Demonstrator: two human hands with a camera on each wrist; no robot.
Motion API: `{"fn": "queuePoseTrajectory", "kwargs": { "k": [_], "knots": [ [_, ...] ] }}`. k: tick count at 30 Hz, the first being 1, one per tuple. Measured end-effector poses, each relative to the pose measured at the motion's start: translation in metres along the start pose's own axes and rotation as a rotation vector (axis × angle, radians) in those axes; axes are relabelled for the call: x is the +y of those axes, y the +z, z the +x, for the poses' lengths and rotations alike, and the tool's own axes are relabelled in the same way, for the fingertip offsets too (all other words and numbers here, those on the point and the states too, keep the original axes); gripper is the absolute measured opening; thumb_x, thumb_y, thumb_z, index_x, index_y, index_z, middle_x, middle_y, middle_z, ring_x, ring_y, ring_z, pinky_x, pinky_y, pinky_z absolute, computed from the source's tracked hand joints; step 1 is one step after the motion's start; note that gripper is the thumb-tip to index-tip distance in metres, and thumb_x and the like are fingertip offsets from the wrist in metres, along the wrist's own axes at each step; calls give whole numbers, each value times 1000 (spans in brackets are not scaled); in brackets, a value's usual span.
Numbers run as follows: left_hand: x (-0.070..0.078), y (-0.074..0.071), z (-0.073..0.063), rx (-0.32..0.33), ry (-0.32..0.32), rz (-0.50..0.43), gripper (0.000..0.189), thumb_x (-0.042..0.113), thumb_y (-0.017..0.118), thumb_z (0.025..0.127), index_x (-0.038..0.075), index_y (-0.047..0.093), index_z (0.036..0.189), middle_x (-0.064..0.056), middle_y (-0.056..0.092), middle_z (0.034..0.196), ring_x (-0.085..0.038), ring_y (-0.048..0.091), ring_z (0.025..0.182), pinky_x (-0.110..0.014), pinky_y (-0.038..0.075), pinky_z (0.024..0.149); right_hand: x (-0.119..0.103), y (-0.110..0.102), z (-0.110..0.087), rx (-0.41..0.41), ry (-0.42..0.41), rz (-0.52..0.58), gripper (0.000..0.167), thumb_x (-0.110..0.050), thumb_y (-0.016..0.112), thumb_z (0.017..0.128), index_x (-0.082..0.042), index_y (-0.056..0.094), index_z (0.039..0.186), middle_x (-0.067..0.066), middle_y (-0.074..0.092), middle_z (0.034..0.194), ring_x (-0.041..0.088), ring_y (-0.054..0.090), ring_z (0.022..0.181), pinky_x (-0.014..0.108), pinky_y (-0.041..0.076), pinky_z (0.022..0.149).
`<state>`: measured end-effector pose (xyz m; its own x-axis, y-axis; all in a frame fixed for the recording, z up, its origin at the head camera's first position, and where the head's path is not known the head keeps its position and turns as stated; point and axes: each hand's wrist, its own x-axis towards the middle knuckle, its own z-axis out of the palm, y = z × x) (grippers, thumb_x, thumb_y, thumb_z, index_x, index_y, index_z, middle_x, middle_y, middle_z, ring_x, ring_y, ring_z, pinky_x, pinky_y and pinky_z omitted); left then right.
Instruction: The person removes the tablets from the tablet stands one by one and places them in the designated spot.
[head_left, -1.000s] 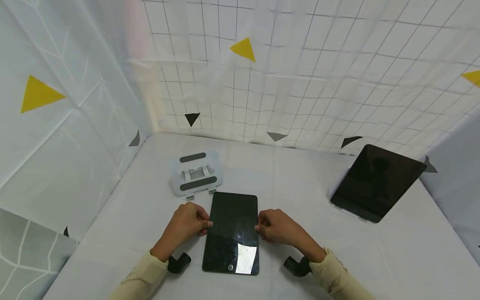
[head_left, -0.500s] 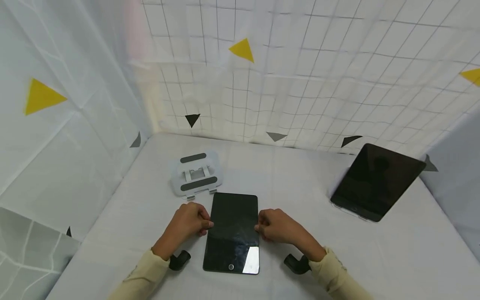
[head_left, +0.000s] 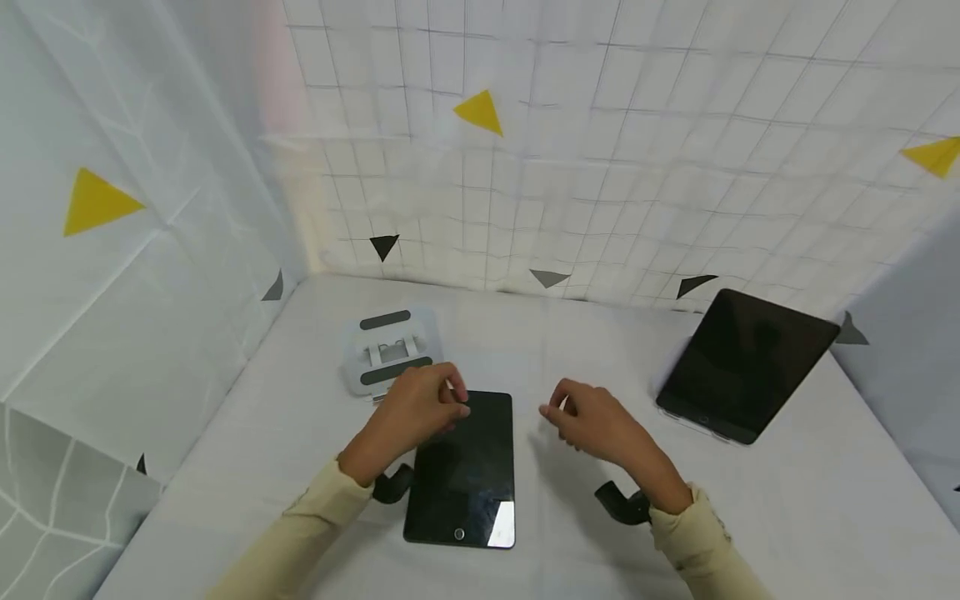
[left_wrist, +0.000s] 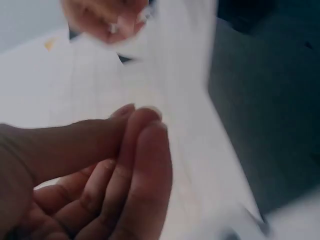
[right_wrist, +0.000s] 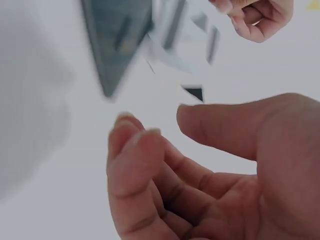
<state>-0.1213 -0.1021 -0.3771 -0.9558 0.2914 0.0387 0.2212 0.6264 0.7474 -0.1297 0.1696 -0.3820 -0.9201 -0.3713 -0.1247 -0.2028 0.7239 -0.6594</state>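
Observation:
A black tablet (head_left: pixel 465 475) lies flat on the white-covered table, screen up, with its round button toward me. Over its upper left corner hovers my left hand (head_left: pixel 412 412), thumb and fingertips close together in the left wrist view, with nothing held. Right of the tablet, apart from it, my right hand (head_left: pixel 603 421) hangs above the table. The right wrist view shows those fingers (right_wrist: pixel 137 165) loosely curled, with a gap to the thumb and nothing in it. Behind the left hand, partly covered by it, sits a white tablet stand (head_left: pixel 396 370) with grey pads.
A second black tablet (head_left: pixel 746 367) leans tilted on a support at the right rear. White sheeting (head_left: pixel 510 192) with a grid and coloured triangles closes off the back of the table (head_left: pixel 547 350). Black curved pieces (head_left: pixel 393 483) sit at both wrists.
Both hands have come off the tablet's long edges. The left has moved up and right over the tablet, the right up and right away from it. The tablet stays in place.

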Motion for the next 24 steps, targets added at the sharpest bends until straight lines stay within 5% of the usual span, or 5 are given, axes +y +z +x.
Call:
{"fn": "queuePoseTrajectory", "kwargs": {
  "k": [6,15,24],
  "knots": [
    [42,27,39,-103,147,23,8,18,74,100,11,70,102,5,67,72,-11,61,59,-30,48,54,4,-31,-4,152,10,-34,25,-26,63,106,-2,62,111,3,65,77,18,60,64,37,50,57],
    [70,61,77,-107,168,63,17,32,69,102,16,70,109,8,70,88,-9,61,67,-29,49,61,42,-69,-41,423,178,-130,34,-32,58,108,1,60,116,9,65,85,23,58,68,37,46,55],
    [91,99,113,-107,189,79,25,31,65,105,12,72,119,5,72,94,-7,62,71,-27,49,65,78,-120,-87,631,403,-193,49,-35,51,109,11,50,124,33,62,105,44,61,83,46,48,58]
  ]
}}
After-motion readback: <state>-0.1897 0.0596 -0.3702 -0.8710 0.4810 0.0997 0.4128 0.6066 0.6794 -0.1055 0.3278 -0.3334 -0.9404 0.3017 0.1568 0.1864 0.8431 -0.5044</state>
